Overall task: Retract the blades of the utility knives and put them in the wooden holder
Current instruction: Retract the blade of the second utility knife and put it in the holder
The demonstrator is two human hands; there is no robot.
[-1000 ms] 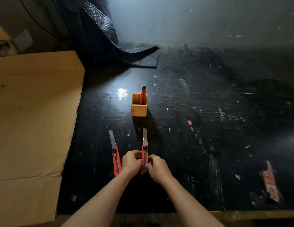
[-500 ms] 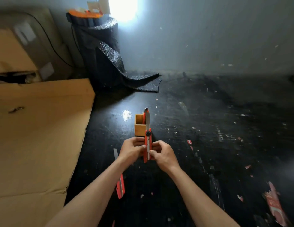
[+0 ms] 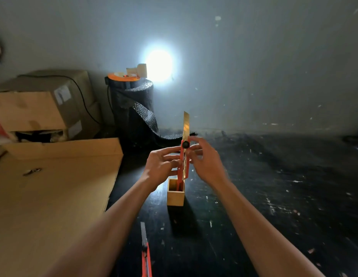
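Observation:
I hold a red utility knife (image 3: 183,162) upright in front of me, its long blade (image 3: 186,124) fully extended and pointing up. My left hand (image 3: 161,166) grips the red handle from the left. My right hand (image 3: 206,161) touches it from the right, fingertips by the black lock knob (image 3: 185,144). Just below stands the small wooden holder (image 3: 175,193) on the black floor, with a red knife (image 3: 179,185) inside it. A second red knife (image 3: 145,252) with its blade out lies on the floor near my left forearm.
A large flat cardboard sheet (image 3: 54,196) covers the left side, with boxes (image 3: 44,108) behind it. A black roll of embossed mat (image 3: 132,108) stands by the wall under a bright lamp (image 3: 159,64). The dark floor (image 3: 274,196) to the right is scuffed.
Both hands lifted the knife off the floor and raised it upright above the holder. The head tilted up, bringing the wall and lamp into view. The other knife stayed on the floor.

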